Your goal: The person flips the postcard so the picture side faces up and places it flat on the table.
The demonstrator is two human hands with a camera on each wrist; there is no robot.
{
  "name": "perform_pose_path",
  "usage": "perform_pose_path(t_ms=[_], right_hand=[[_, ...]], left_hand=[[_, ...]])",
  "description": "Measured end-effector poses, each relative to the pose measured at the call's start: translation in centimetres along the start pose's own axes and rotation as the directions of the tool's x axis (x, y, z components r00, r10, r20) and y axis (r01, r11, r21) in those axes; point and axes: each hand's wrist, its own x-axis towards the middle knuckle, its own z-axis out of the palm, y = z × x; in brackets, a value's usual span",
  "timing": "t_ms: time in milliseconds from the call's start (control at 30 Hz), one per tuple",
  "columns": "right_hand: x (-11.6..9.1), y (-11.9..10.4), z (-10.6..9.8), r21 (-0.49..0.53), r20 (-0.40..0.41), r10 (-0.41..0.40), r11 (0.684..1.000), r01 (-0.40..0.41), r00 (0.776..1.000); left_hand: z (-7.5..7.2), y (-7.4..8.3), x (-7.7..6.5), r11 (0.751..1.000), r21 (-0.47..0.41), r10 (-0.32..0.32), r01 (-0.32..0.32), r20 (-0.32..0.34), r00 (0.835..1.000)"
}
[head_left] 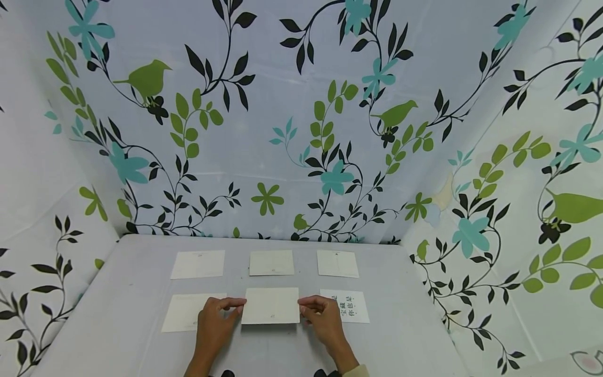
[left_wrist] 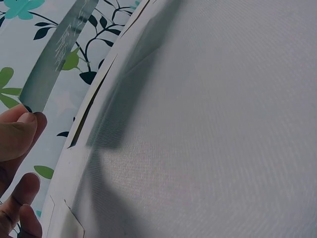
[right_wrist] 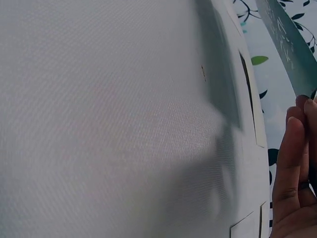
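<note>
A blank cream card (head_left: 270, 306) is held up between both hands, clear of the tabletop. My left hand (head_left: 214, 324) pinches its left edge between thumb and fingers. At the opposite edge, my right hand (head_left: 325, 319) grips the card the same way. From the left wrist view, the card's shaded underside (left_wrist: 57, 54) carries pale marks; the right wrist view shows similar ones. Beside my left hand lies a plain card (head_left: 181, 312), partly covered by it. A white card with black printed characters (head_left: 353, 306) lies by my right hand, which overlaps its left part.
Three more pale cards lie in a back row: one at left (head_left: 198, 264), one in the middle (head_left: 271, 263) and one at right (head_left: 337, 263). The table (head_left: 410, 324) has a light cloth. Patterned curtains (head_left: 292, 131) with leaves and birds enclose its back and sides.
</note>
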Motion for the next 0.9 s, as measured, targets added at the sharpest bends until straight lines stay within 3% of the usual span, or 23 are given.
perform_pose_path(t_ms=[233,900], right_hand=[[0.01,-0.14,0.1,-0.012,-0.013,-0.037,0.999,0.037,0.999],[0.06,0.09,0.07,0.007,-0.05,-0.042,0.999,0.042,0.998]], left_hand=[[-0.05,0.03,0.01,1.0,-0.015,-0.003,0.003,0.023,1.0],[0.25,0.58,0.13,0.999,-0.03,0.012,-0.012,-0.018,1.0]])
